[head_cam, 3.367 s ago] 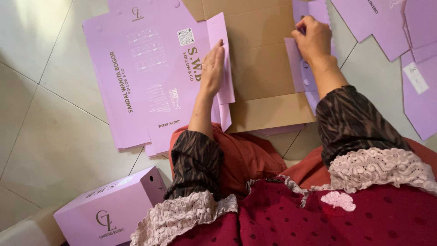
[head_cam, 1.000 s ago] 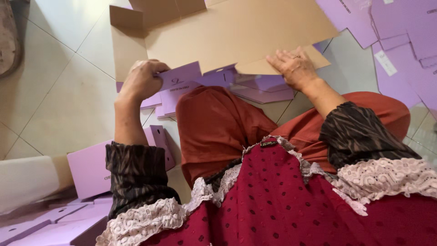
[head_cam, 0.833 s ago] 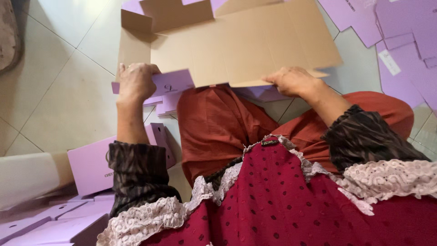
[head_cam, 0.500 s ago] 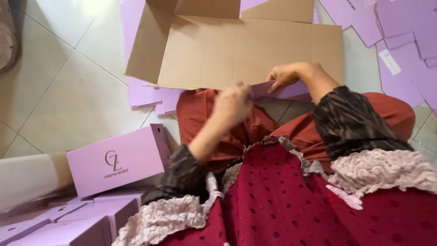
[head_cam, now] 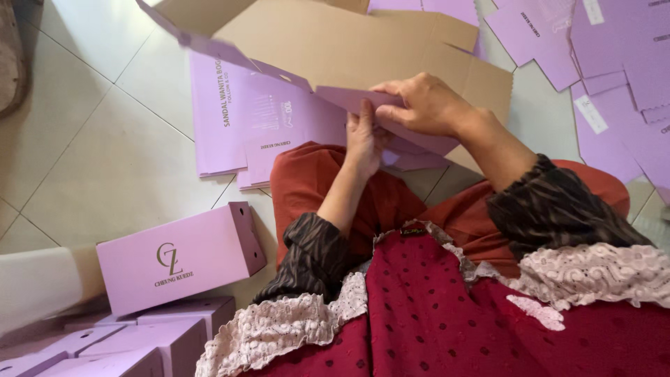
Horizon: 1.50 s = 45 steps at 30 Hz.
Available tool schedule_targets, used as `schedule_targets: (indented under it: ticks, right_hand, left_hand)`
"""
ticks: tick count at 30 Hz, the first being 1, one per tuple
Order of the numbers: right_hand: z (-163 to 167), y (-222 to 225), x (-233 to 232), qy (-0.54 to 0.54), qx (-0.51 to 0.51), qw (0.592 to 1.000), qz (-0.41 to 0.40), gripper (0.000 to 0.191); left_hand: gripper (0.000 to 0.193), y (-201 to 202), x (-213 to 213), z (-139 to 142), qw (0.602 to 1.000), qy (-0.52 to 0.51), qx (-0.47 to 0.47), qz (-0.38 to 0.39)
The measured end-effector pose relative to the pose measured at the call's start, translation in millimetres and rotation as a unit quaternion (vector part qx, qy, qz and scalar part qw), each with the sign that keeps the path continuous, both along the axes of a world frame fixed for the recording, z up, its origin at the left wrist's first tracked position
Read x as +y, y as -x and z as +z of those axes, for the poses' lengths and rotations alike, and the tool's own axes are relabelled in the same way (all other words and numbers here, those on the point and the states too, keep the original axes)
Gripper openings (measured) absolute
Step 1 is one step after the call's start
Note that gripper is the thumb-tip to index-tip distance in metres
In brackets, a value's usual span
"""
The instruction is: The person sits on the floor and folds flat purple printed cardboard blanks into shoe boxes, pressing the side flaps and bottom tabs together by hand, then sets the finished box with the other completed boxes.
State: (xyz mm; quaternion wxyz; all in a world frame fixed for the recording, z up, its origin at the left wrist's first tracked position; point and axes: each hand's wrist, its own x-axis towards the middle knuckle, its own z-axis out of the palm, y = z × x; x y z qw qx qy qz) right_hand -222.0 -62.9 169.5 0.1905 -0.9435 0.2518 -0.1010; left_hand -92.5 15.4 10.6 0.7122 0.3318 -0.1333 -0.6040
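Folding stage, I reckon: the left hand (head_cam: pixel 364 139) pinches a flap of the flat lilac cardboard box blank (head_cam: pixel 335 105) from below, the right hand (head_cam: pixel 422 105) grips its edge on top, both over the lap. Next, that flap probably needs creasing.

We wear: dark patterned sleeves (head_cam: pixel 551 206), cream lace cuffs (head_cam: pixel 279 328), dark red dotted top (head_cam: pixel 447 314), rust-orange trousers (head_cam: pixel 314 181). Hands bare.

Over the lap, the left hand (head_cam: pixel 364 139) and right hand (head_cam: pixel 422 106) grip a flat lilac carton blank (head_cam: pixel 279 115), with finished lilac boxes (head_cam: pixel 178 258) near left on the floor.
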Motion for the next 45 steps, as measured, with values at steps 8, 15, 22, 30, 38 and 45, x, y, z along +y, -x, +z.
schedule_targets:
  ticks: [8, 15, 22, 30, 38, 45]
  right_hand:
    - [42, 11, 12, -0.217, -0.038, 0.974, -0.046, 0.046]
    - [23, 12, 36, -0.433, -0.134, 0.891, 0.019, 0.054]
    - [32, 98, -24, -0.104, -0.092, 0.977, -0.161, 0.053]
    - [37, 165, -56, -0.222, -0.108, 0.886, -0.392, 0.062]
    - [28, 151, -3, -0.186, -0.013, 0.945, -0.269, 0.059]
    - [-40, 85, 45, 0.154, 0.078, 0.975, -0.138, 0.069]
  left_hand:
    - [0.068, -38, 10, 50, 0.998, -0.042, -0.034, -0.028]
    - [0.073, -23, 8, 32, 0.993, 0.01, -0.019, 0.12]
    - [0.045, -108, 24, 36, 0.984, 0.034, -0.104, 0.137]
    - [0.041, -118, 53, 60, 0.99, -0.017, -0.132, 0.055]
    - [0.042, -101, 45, 73, 0.972, 0.017, -0.228, 0.052]
    - [0.044, -82, 18, 77, 0.968, 0.029, -0.247, 0.043]
